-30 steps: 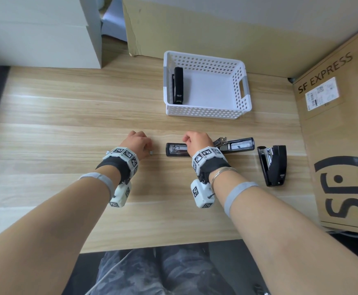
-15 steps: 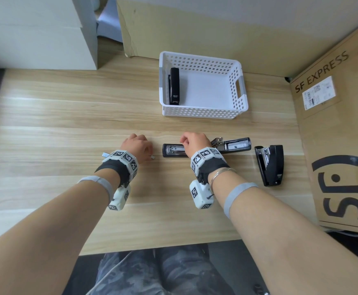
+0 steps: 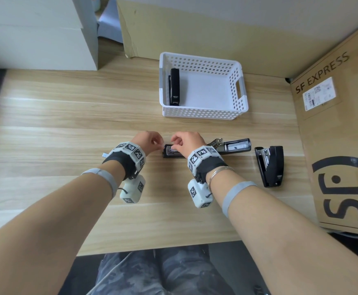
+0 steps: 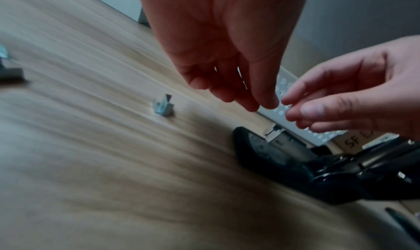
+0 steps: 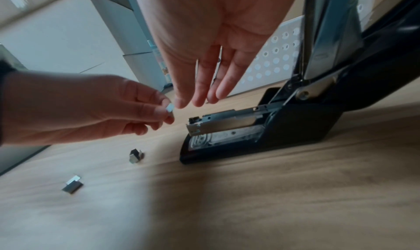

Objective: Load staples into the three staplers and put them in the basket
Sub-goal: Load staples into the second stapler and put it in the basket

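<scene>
One black stapler (image 3: 174, 87) lies in the white basket (image 3: 238, 90). A second stapler (image 3: 233, 145) lies opened out flat on the table, its metal magazine (image 5: 222, 123) bare. My left hand (image 3: 160, 145) pinches a small strip of staples (image 5: 170, 108) just left of the magazine's front end. My right hand (image 3: 173, 143) hovers above the magazine, its fingers (image 5: 200, 92) hanging relaxed, their tips almost at the strip. The third stapler (image 3: 270, 166) lies closed further right.
Two loose staple pieces (image 5: 136, 156) (image 5: 72, 184) lie on the wooden table (image 3: 67, 124) left of the open stapler. An SF Express carton (image 3: 333, 135) walls off the right side. White boxes (image 3: 35, 33) stand at the back left, cardboard behind the basket.
My left hand has risen off the table with a staple strip and moved right toward the open stapler. My right hand has lifted off the stapler's base to meet it.
</scene>
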`<state>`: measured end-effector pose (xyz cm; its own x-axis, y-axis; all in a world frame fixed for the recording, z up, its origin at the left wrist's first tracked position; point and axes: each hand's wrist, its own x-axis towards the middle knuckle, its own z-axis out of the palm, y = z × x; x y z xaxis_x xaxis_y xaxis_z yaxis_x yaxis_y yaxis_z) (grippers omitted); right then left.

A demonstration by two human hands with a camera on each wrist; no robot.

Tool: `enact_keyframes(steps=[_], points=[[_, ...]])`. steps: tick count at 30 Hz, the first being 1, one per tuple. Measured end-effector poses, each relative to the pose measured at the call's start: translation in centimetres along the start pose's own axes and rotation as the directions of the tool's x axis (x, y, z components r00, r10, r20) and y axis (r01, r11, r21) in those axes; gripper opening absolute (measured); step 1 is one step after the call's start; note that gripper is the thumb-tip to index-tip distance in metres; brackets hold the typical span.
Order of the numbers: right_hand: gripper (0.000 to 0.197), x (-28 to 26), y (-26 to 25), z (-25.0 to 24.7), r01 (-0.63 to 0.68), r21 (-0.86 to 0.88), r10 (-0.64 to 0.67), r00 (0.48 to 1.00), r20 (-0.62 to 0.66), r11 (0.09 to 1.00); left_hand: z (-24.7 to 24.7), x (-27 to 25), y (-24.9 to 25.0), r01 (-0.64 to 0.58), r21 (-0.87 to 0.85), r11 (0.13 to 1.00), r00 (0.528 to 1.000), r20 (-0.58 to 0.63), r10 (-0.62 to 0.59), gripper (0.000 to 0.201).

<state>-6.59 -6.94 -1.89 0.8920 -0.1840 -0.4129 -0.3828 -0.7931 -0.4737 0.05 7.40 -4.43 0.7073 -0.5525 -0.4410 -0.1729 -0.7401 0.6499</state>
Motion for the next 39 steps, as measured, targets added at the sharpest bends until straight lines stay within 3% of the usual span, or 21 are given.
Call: enact_keyframes(steps=[5,12,15,22,39], points=[[0.023,0.1,-0.3,-0.5,-0.007,0.041,0.008,1.0,-0.02,0.999,0.4,0.6,1.0,0.022,-0.211,0.977,0.999,-0.034,-0.03,0.017],[0.014,0.0,-0.5,-0.5,-0.025,0.015,0.026,0.996,-0.08,1.0,0.8,0.7,1.4,0.015,-0.286,0.958,0.999,-0.027,-0.023,0.018],[0.016,-0.1,-0.2,-0.3,-0.031,-0.043,0.028,0.997,-0.071,0.999,0.8,0.6,1.1,-0.017,-0.216,0.976,0.999,-0.045,0.007,0.017],[0.017,-0.1,0.2,0.6,-0.02,-0.156,0.022,1.0,0.01,0.988,1.4,0.7,0.3,-0.057,0.178,0.982,0.998,0.017,0.055,0.033],[0.018,0.2,0.1,1.0,0.009,-0.265,0.001,0.999,0.034,0.964,3.0,1.1,0.1,-0.049,0.191,0.98,0.998,-0.031,0.056,0.028]])
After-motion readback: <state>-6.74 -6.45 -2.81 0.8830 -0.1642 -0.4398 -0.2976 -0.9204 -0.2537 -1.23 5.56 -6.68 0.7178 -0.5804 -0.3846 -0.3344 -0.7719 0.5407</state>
